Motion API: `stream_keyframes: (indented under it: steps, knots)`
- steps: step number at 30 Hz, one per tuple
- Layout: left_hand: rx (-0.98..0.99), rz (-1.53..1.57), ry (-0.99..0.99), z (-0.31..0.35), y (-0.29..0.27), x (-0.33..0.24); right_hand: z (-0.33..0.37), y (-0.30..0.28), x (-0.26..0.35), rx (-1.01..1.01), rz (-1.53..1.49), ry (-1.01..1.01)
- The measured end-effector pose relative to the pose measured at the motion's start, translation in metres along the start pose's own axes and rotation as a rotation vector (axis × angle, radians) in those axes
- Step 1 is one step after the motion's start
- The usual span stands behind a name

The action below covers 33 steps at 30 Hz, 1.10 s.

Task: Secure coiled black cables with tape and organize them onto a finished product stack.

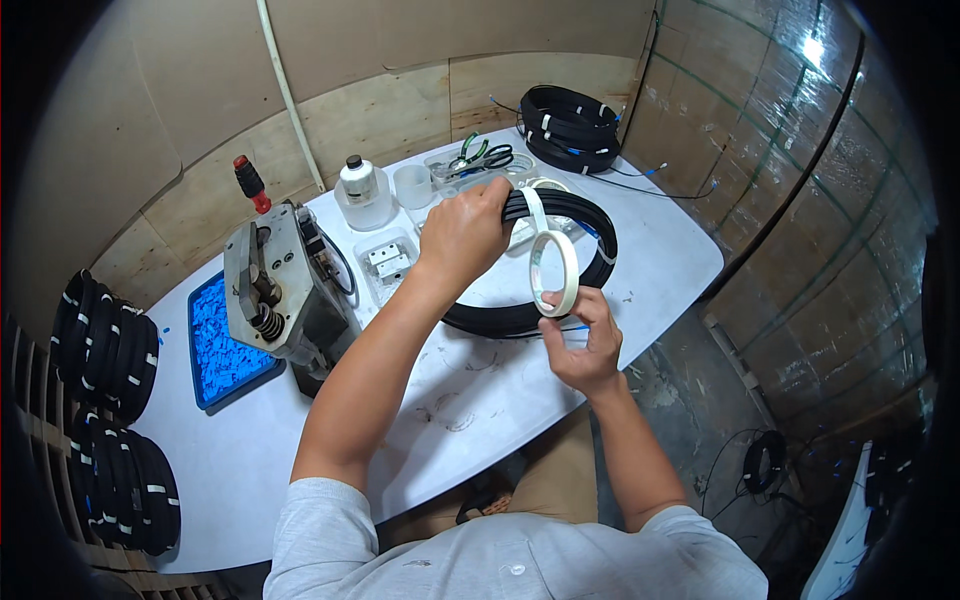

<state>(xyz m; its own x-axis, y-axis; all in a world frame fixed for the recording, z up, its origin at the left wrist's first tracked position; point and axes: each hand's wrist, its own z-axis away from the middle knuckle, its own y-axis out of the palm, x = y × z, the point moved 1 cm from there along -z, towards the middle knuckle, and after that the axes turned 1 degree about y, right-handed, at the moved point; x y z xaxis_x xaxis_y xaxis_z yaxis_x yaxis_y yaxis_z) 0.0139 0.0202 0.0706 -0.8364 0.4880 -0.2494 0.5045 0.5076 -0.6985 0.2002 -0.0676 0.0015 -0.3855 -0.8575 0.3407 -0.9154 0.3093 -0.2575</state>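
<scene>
A coil of black cable (490, 321) stands tilted over the white table, its far side raised. My left hand (466, 232) is closed round the coil's upper left part. Just right of those fingers, a strip of white tape (536, 208) crosses the cable and runs down to a roll of white tape (571, 275). The fingers and thumb of my right hand (586, 342) pinch that roll at its lower edge. Another light-coloured band (604, 256) wraps the coil on its right side.
A metal press (290, 260) with a red-handled lever stands left, beside a tray of blue pieces (235, 393). Behind are a bottle (357, 181), a plastic cup (412, 187), a box of metal blocks (388, 262) and scissors (492, 160). Cable coils (570, 130) stack at the back right; more (125, 480) stand left.
</scene>
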Motion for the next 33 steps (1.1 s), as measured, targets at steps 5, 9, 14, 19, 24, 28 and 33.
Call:
stream_keyframes:
  steps: [5,9,14,19,24,28,33]
  knots:
    - [0.004,-0.005,-0.018,-0.001,-0.001,-0.007,-0.018,-0.008,-0.005,-0.143,-0.271,-0.008]
    - [-0.027,-0.001,-0.009,0.003,-0.001,-0.008,-0.058,-0.003,-0.008,-0.01,-0.23,0.505]
    - [-0.01,-0.028,-0.014,0.002,-0.004,-0.018,-0.069,0.016,-0.016,0.048,-0.068,0.708]
    - [-0.039,-0.005,0.019,0.001,0.0,-0.013,-0.066,0.03,-0.016,-0.068,-0.517,0.934]
    - [0.023,-0.017,-0.032,0.0,-0.001,-0.012,-0.068,0.019,-0.011,0.063,-0.727,1.103]
    - [0.026,-0.042,-0.003,-0.002,0.001,-0.01,-0.084,0.001,-0.009,0.126,-0.893,1.161]
    - [-0.005,-0.09,0.072,-0.005,0.006,-0.018,-0.105,-0.013,0.005,0.117,-0.904,1.159]
